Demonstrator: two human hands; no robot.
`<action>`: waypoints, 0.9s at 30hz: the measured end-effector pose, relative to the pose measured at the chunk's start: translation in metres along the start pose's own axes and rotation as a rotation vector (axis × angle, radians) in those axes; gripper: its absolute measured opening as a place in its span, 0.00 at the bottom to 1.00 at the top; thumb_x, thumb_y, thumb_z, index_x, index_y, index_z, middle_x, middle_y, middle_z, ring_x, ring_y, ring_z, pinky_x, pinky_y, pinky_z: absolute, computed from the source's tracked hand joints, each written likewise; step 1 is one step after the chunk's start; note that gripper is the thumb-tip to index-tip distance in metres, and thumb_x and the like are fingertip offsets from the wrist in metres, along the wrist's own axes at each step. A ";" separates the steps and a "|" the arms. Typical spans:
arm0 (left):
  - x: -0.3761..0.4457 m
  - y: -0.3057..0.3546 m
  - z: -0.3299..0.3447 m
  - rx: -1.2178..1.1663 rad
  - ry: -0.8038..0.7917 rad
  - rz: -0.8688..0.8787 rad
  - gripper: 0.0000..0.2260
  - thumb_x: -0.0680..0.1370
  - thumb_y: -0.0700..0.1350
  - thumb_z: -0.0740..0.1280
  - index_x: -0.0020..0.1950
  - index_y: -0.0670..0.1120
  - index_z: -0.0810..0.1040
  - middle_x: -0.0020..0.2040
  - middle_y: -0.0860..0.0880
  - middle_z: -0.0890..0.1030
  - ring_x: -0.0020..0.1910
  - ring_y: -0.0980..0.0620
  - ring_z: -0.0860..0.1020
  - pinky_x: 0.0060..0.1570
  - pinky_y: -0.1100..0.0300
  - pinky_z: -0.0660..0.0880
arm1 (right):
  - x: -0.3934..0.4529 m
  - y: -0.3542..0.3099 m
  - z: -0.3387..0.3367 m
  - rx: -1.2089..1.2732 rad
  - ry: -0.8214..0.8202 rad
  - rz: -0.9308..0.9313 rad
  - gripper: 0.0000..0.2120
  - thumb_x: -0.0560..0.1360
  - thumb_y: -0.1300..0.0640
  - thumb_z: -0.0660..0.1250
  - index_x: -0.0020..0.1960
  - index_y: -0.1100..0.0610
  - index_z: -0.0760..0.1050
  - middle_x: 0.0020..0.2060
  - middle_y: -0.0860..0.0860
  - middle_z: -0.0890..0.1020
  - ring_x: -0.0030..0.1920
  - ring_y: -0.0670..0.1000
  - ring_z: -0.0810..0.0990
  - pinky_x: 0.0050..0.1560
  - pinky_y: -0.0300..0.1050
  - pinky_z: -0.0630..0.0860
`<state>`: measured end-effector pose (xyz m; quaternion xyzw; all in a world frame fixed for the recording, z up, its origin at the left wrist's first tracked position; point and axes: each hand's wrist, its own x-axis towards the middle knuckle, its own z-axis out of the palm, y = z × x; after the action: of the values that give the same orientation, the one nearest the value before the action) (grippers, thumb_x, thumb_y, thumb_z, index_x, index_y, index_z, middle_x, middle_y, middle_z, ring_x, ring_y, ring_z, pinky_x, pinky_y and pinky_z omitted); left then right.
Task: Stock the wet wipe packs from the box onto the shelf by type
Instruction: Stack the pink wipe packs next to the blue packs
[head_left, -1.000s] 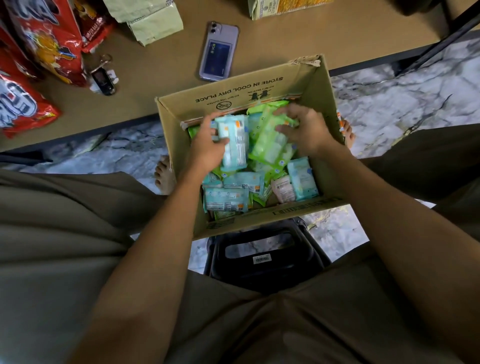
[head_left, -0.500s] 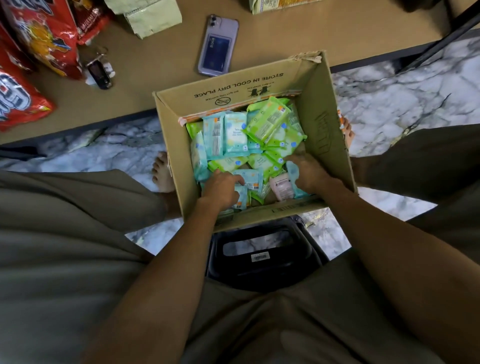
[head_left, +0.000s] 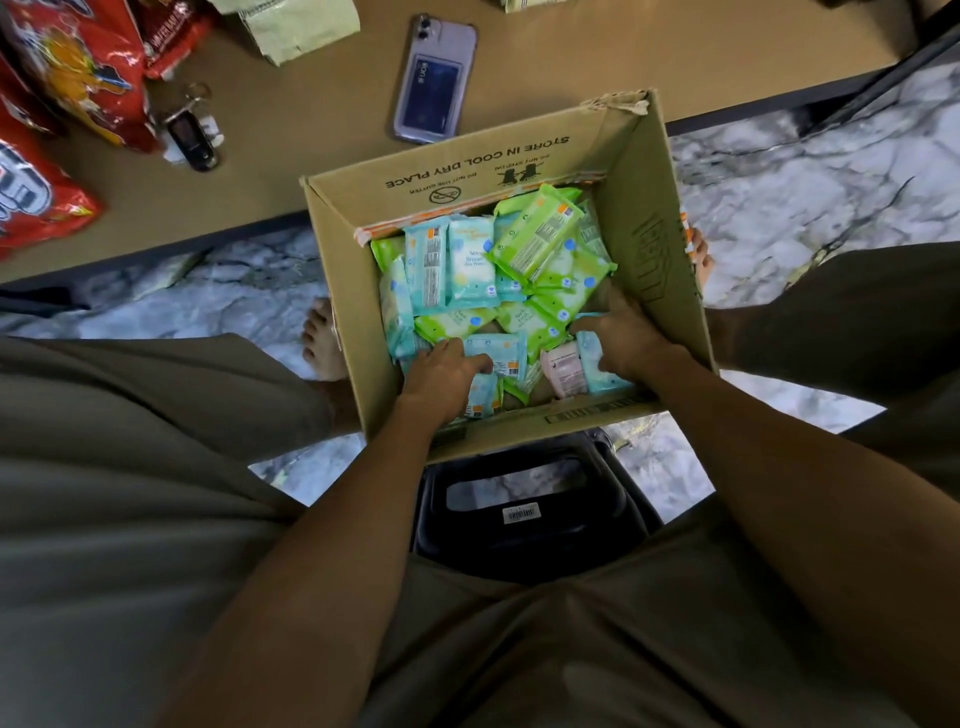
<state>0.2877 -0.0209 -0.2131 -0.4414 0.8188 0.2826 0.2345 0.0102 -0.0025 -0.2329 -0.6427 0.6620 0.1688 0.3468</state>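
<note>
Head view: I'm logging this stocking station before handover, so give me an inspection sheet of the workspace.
Surface: tan shelf, no wipe packs seen on it.
Job's things: open box holds blue packs, green packs and one pink pack, mixed.
Clutter: phone, keys, red bags on the shelf.
Grippers: left hand touches a blue pack; right hand grips a blue pack by the pink one.
Cables: nothing seen.
Surroundings: marble floor, black stool under the person.
</note>
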 end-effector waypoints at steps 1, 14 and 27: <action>0.000 -0.001 0.001 -0.058 -0.011 -0.001 0.26 0.76 0.36 0.70 0.71 0.54 0.71 0.62 0.42 0.69 0.59 0.39 0.73 0.55 0.47 0.73 | -0.001 0.001 -0.003 0.028 0.004 -0.015 0.29 0.72 0.68 0.73 0.70 0.49 0.75 0.79 0.62 0.49 0.75 0.68 0.58 0.73 0.51 0.63; 0.016 -0.017 -0.059 -0.751 0.198 -0.155 0.22 0.77 0.33 0.70 0.64 0.55 0.76 0.60 0.43 0.79 0.51 0.51 0.77 0.41 0.63 0.72 | -0.004 -0.020 -0.083 0.401 0.107 -0.198 0.22 0.73 0.65 0.75 0.63 0.48 0.80 0.69 0.54 0.77 0.66 0.55 0.77 0.64 0.43 0.73; 0.006 -0.026 -0.046 -0.862 0.520 -0.428 0.13 0.80 0.34 0.61 0.57 0.48 0.80 0.50 0.40 0.81 0.34 0.52 0.74 0.29 0.63 0.68 | -0.012 -0.016 -0.031 0.643 0.079 -0.035 0.12 0.75 0.69 0.71 0.52 0.54 0.79 0.48 0.60 0.81 0.41 0.51 0.79 0.42 0.50 0.76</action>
<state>0.3009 -0.0675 -0.1903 -0.7095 0.5516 0.4202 -0.1256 0.0170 -0.0161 -0.1998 -0.5173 0.6832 -0.0801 0.5091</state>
